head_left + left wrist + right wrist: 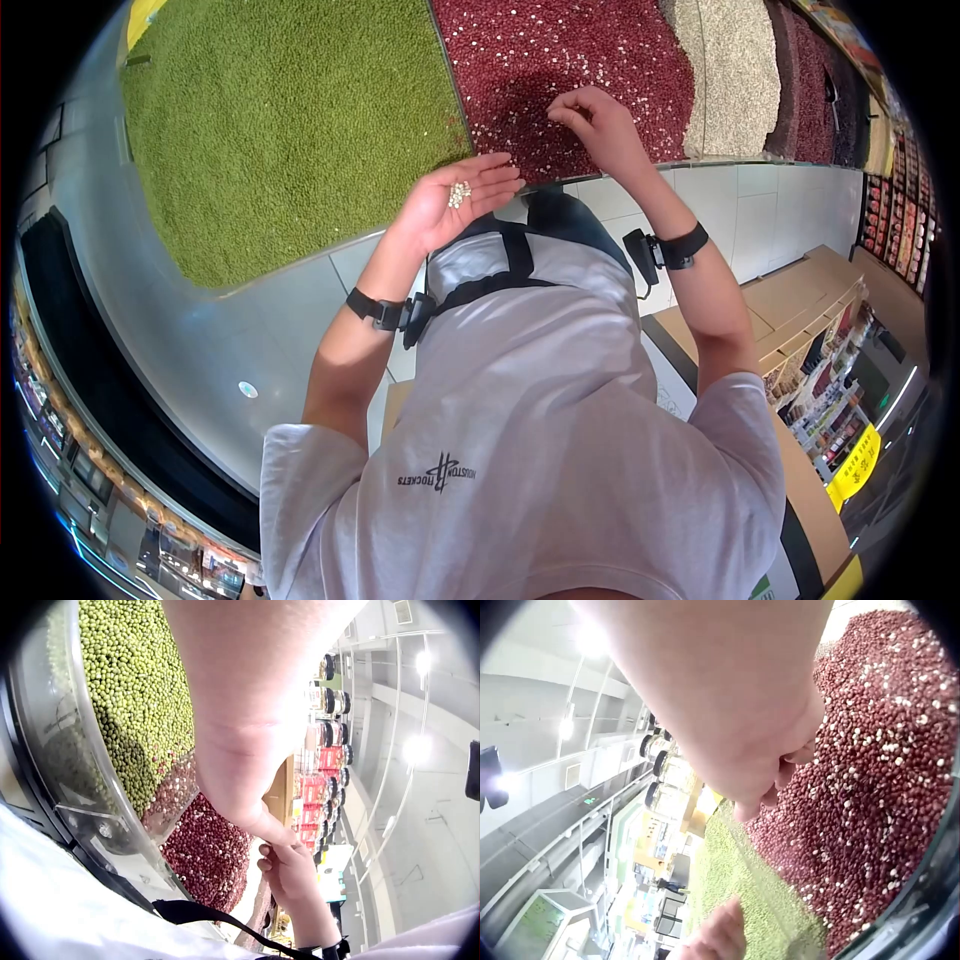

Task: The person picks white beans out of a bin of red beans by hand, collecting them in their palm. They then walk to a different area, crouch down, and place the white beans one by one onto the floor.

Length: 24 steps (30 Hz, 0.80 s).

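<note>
My left hand (pixel 438 212) lies palm up near the bin's front edge, fingers extended, with a small heap of whitish beans (pixel 459 194) in the palm. My right hand (pixel 602 122) hovers above the dark red beans (pixel 570 50), which have many white ones scattered through them. Its fingers are curled and the thumb tip sits close to the index fingertip; whether a bean is between them I cannot tell. In the right wrist view the curled fingers (pixel 769 796) overlap the red beans. The left wrist view shows that palm's contents hidden behind the forearm.
Green mung beans (pixel 290 120) fill the compartment on the left, parted from the red ones by a thin divider (pixel 452 75). Pale grains (pixel 738 75) lie to the right. A metal counter (pixel 235 330) borders the bins. Jars (pixel 330 733) stand on shelves beyond.
</note>
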Each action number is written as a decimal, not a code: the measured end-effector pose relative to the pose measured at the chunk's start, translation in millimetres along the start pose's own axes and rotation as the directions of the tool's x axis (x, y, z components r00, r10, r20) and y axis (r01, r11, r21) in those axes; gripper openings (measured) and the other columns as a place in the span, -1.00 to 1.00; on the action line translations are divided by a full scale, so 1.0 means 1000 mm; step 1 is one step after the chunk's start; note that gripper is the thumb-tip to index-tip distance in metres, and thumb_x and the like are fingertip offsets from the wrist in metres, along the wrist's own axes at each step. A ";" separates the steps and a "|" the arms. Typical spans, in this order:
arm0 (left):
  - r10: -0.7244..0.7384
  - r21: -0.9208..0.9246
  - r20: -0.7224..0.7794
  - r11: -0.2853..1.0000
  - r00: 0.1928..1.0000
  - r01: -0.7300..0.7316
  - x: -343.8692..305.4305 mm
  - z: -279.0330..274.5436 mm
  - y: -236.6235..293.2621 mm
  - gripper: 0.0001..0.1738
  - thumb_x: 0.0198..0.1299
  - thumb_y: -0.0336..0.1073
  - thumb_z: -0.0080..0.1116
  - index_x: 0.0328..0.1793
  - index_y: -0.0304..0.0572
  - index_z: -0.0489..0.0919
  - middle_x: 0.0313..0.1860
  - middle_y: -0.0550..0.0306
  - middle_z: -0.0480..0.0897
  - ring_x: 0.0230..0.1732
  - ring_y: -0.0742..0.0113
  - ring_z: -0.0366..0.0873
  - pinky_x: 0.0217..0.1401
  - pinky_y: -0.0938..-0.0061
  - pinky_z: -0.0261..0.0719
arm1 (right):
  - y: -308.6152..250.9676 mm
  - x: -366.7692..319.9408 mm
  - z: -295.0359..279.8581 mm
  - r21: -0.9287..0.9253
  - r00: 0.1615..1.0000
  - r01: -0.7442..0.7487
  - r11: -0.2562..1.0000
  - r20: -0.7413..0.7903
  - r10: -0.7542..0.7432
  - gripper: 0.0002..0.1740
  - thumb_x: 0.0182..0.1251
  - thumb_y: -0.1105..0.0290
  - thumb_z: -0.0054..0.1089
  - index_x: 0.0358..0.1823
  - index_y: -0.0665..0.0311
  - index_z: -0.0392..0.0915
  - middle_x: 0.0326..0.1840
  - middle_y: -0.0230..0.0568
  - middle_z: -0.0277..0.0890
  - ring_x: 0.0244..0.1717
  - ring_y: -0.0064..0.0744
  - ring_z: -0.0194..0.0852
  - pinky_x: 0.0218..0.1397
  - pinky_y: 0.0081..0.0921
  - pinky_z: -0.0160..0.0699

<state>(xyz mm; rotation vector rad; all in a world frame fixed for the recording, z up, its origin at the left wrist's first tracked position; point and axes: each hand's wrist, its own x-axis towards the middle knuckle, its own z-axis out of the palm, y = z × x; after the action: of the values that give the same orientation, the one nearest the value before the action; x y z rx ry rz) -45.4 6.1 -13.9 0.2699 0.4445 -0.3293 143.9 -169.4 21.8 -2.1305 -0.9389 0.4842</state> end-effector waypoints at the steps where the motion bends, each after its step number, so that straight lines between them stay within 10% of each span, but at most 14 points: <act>1: 0.000 -0.003 -0.002 1.000 1.000 0.000 0.001 0.002 0.000 -0.44 0.33 -0.33 -0.16 0.41 -0.50 0.24 0.26 -0.28 0.47 0.25 -0.04 0.49 0.38 0.22 0.44 | -0.009 0.000 0.000 0.024 1.000 0.001 1.000 0.001 -0.001 -0.87 0.25 0.33 0.24 -0.26 0.17 0.69 -0.27 -0.29 0.60 -0.21 -0.33 0.56 -0.11 -0.41 0.52; 4: -0.047 -0.054 -0.046 0.998 0.998 0.044 0.004 0.004 -0.002 -0.45 0.44 -0.20 -0.20 0.40 -0.50 0.25 0.26 -0.26 0.47 0.26 -0.03 0.47 0.39 0.21 0.42 | -0.045 -0.003 0.005 -0.045 0.927 0.360 0.932 0.131 -0.351 -0.88 0.19 0.34 0.27 -0.27 0.16 0.68 -0.28 -0.29 0.58 -0.15 -0.25 0.52 -0.07 -0.36 0.52; 8: -0.014 -0.105 -0.049 0.994 0.999 0.009 0.012 0.007 -0.007 -0.41 0.50 -0.07 -0.28 0.34 -0.53 0.29 0.22 -0.30 0.48 0.28 -0.05 0.45 0.38 0.17 0.42 | -0.064 -0.009 0.021 0.005 0.874 0.443 0.896 0.219 -0.434 -0.87 0.17 0.33 0.28 -0.26 0.14 0.68 -0.25 -0.32 0.55 -0.06 -0.23 0.48 -0.02 -0.35 0.52; 12: -0.037 -0.043 -0.080 0.999 0.996 0.034 0.006 0.014 0.000 -0.40 0.50 -0.07 -0.28 0.31 -0.58 0.30 0.19 -0.34 0.49 0.27 -0.08 0.46 0.37 0.14 0.44 | -0.040 0.007 0.023 -0.022 0.984 0.168 0.986 0.058 -0.167 -0.83 0.21 0.33 0.25 -0.21 0.20 0.68 -0.27 -0.21 0.58 -0.17 -0.18 0.54 -0.08 -0.34 0.56; 24: -0.061 -0.039 -0.065 0.998 0.996 0.059 -0.015 -0.012 0.001 -0.40 0.46 -0.06 -0.18 0.33 -0.53 0.33 0.20 -0.27 0.53 0.22 -0.01 0.52 0.28 0.23 0.53 | 0.018 0.015 0.101 -0.322 0.944 0.261 0.910 0.281 -0.172 -0.80 0.17 0.33 0.20 -0.22 0.26 0.58 -0.24 -0.15 0.57 -0.09 -0.10 0.57 -0.01 -0.20 0.58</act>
<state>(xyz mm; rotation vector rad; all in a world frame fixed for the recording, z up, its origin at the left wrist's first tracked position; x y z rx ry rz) -62.2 14.7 -17.7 0.2324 0.5244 -0.3712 103.3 -117.5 -58.3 -2.2767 -1.4876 0.5035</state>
